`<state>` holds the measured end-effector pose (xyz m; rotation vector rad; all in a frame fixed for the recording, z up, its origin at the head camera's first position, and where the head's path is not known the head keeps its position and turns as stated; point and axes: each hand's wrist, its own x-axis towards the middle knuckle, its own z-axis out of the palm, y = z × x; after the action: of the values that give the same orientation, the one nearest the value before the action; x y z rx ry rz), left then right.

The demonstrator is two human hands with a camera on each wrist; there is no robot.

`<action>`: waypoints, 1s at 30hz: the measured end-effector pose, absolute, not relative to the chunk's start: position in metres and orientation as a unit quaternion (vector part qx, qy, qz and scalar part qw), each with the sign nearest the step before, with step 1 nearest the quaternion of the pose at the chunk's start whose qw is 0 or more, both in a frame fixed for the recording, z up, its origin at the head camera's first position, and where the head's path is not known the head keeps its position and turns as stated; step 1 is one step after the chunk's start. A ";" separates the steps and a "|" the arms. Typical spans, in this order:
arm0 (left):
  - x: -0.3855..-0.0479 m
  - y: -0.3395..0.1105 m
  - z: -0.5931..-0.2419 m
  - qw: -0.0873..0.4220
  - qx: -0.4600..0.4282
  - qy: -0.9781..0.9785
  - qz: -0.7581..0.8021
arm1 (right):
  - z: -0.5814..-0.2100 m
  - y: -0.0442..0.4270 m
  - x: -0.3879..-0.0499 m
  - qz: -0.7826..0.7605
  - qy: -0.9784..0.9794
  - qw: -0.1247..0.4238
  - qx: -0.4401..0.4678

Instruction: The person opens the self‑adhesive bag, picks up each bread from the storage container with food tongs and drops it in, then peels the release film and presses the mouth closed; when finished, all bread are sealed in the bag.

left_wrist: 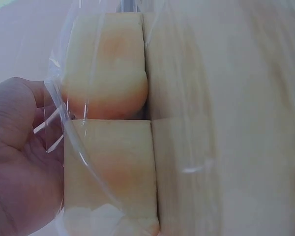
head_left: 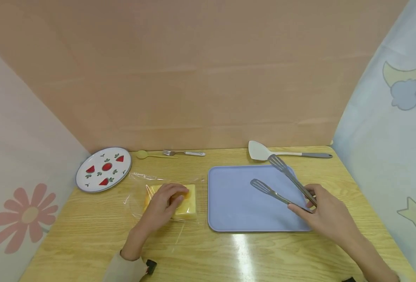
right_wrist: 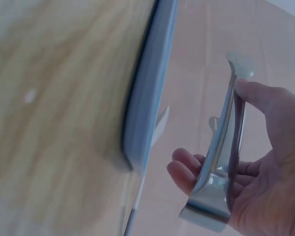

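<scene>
In the head view my left hand (head_left: 162, 205) rests on bread (head_left: 190, 203) in a clear plastic bag (head_left: 134, 196), its fingers loosely bent. Two pale yellow blocks of bread (left_wrist: 110, 157) with browned edges show up close in the left wrist view, with the left hand (left_wrist: 19, 157) against the plastic beside them. My right hand (head_left: 329, 211) holds grey metal tongs (head_left: 294, 180), their slotted arms spread above the blue tray (head_left: 229, 211). Seen from the right wrist, the thumb presses one arm of the tongs and the fingers lie along the other side.
A white plate (head_left: 96, 182) with red fruit prints stands at the back left. Along the back edge lie a yellow spoon (head_left: 142, 154), a fork (head_left: 194, 154) and a pale spatula (head_left: 259, 150) with a grey-tipped handle. Cloth walls enclose the wooden table (head_left: 194, 258).
</scene>
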<state>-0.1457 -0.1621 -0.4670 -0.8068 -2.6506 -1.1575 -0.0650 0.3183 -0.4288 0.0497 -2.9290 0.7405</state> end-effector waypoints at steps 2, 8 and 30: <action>-0.145 -0.162 -0.467 0.069 -0.266 -0.881 -0.385 | -0.430 0.325 -0.063 0.244 -0.968 0.054 -0.002; -0.145 -0.162 -0.468 0.072 -0.269 -0.879 -0.387 | -0.433 0.348 -0.061 0.227 -0.972 0.045 -0.040; -0.144 -0.161 -0.466 0.065 -0.264 -0.881 -0.386 | -0.442 0.404 -0.058 0.199 -0.967 -0.041 -0.152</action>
<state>-0.1440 -0.1609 -0.4660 -0.7975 -2.6594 -1.1644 -0.0584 0.4036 -0.4419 -0.4907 -3.1202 0.6418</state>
